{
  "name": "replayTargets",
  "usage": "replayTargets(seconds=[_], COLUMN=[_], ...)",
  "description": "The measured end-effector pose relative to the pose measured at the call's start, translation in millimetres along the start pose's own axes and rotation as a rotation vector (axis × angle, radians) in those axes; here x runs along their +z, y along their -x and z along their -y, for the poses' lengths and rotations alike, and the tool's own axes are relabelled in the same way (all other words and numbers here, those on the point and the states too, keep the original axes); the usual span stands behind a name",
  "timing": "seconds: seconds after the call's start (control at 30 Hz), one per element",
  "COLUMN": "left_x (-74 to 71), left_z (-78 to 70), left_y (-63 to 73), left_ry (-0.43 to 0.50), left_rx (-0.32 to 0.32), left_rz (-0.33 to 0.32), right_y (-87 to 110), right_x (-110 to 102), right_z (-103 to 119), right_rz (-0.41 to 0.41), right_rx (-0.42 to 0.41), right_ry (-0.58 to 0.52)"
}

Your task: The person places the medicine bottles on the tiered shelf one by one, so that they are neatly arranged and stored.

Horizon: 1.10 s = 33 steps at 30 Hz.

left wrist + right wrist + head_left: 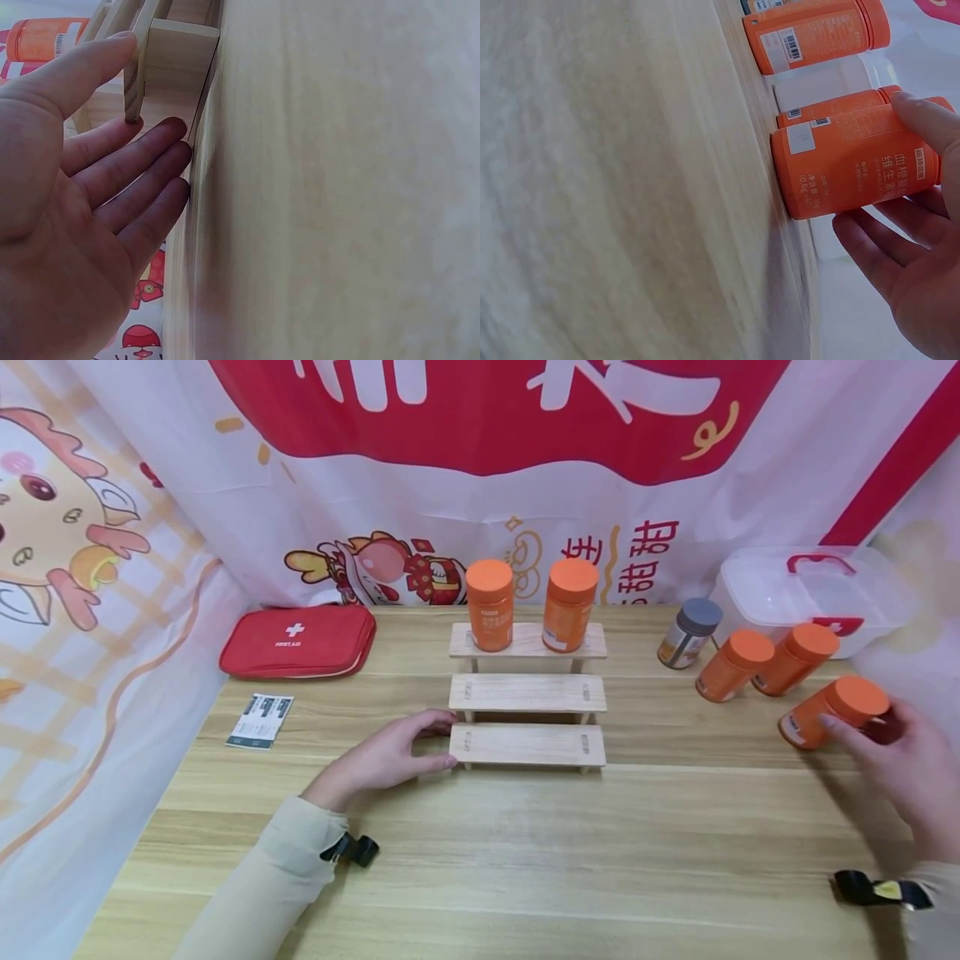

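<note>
My right hand (pixel 911 764) grips an orange bottle (pixel 817 718) with an orange lid near its top, thumb on one side and fingers on the other. In the right wrist view, white print and a pale label show on this bottle (pixel 840 165); whether its base touches the table I cannot tell. At the left end of a three-step wooden stand (pixel 525 745) is my left hand (pixel 390 750), its thumb and index fingertips touching the lowest step. Its fingers (pixel 142 161) look fairly straight in the left wrist view. Two orange bottles (pixel 491 610) stand upright on the top step.
Right of the stand are a grey-lidded bottle (pixel 686 635) and two more orange bottles (pixel 731 668). Behind them sits a clear box (pixel 772 581) with a red handle. A red first aid pouch (pixel 300 643) and a printed card (pixel 260 721) lie at the left.
</note>
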<state>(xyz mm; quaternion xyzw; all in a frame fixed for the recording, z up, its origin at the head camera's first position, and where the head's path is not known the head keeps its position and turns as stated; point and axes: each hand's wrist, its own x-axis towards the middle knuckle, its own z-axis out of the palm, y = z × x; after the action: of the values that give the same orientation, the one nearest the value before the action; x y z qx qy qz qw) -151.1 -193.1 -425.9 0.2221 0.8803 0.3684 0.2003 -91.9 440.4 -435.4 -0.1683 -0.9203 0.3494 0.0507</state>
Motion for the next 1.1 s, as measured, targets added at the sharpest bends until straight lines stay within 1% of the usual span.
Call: replayTargets(seconds=[0.07, 0.17, 0.3, 0.4, 0.53, 0.63, 0.8, 0.93, 1.1], left_x=[-0.2, -0.5, -0.9, -1.2, -1.6, -1.4, -0.7, -0.8, -1.7], left_z=[-0.3, -0.3, -0.4, -0.5, -0.5, 0.0, 1.4, 1.7, 1.6], left_y=[0.0, 0.0, -0.3, -0.2, 0.2, 0.0, -0.8, -0.9, -0.8], left_ry=[0.003, 0.004, 0.007, 0.012, 0.021, 0.02, 0.012, 0.011, 0.016], left_rx=[0.001, 0.002, -0.005, -0.013, -0.022, -0.023, -0.011, -0.003, -0.01], left_rz=[0.0, 0.002, 0.007, 0.011, 0.016, 0.017, 0.013, 0.01, 0.012], right_y=[-0.1, 0.4, 0.7, 0.2, -1.0, -1.4, -0.4, 1.5, 4.2], right_x=[1, 3, 6, 7, 7, 6, 8, 8, 7], right_z=[-2, -3, -5, -7, -9, -8, -6, -3, 3], right_rz=[-0.001, 0.021, 0.062, 0.068, 0.059, 0.062, 0.061, 0.034, 0.003], right_rx=[-0.002, 0.027, 0.062, 0.058, 0.038, 0.033, 0.059, 0.055, 0.06], right_ry=[-0.001, 0.021, 0.02, 0.02, 0.044, 0.041, 0.023, 0.001, -0.025])
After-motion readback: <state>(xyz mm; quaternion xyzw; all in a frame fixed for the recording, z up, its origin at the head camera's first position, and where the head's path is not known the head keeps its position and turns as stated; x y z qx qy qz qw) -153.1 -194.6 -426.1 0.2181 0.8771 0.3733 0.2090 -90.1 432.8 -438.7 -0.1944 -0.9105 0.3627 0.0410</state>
